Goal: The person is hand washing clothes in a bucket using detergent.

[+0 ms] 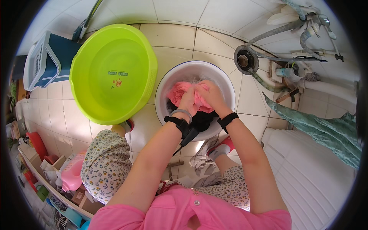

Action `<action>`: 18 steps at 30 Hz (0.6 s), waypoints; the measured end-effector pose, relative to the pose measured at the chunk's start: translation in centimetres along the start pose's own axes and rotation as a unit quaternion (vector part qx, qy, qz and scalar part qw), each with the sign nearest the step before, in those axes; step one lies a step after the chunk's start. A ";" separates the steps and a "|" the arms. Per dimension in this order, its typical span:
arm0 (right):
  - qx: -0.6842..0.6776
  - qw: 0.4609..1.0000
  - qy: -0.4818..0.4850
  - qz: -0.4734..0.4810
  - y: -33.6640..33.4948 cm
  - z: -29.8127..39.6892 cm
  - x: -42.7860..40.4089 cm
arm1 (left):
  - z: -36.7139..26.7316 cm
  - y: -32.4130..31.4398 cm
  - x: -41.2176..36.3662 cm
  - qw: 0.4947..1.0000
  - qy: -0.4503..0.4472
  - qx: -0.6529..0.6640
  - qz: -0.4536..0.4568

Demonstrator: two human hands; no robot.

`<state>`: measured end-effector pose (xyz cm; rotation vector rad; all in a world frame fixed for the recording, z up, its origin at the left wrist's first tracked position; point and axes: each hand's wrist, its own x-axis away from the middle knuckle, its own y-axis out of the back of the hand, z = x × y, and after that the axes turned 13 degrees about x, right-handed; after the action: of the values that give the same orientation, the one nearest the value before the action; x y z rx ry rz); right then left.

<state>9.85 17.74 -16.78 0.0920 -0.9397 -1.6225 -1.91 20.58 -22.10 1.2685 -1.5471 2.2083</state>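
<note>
Both hands grip a wet pink cloth [179,91] inside a white enamel basin [162,86] with a blue rim. My left hand [188,100] is on the cloth's left part, its fingers partly hidden in the folds. On the cloth's right part is my right hand [211,93], close beside the left. Soapy water with suds [203,77] shows behind the hands. Dark wet fabric [202,121] lies in the basin below the pink cloth.
A large lime-green plastic tub [115,97] holding clear water stands at the left, near a blue bucket [59,61]. A floor drain [243,60] with hoses is at the right. Below hang a green cloth [316,126] and a white ribbed panel [304,178]. A pink detergent bottle [72,174] stands lower left.
</note>
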 end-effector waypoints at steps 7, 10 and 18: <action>-0.006 0.990 0.143 -0.017 -2.4 2.5 2.7 | -2.6 -1.7 3.1 0.998 -0.033 -0.001 -0.051; 0.039 0.995 0.039 -0.083 -2.2 3.3 2.1 | -1.8 -2.0 3.2 1.000 0.014 -0.011 0.018; 0.058 0.973 0.166 -0.148 -2.2 2.5 2.1 | -2.0 0.9 0.5 0.997 -0.064 -0.048 0.020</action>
<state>6.11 17.22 -15.58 0.5920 -0.7849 -1.7524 -3.81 21.70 -22.58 1.3861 -1.7167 2.0854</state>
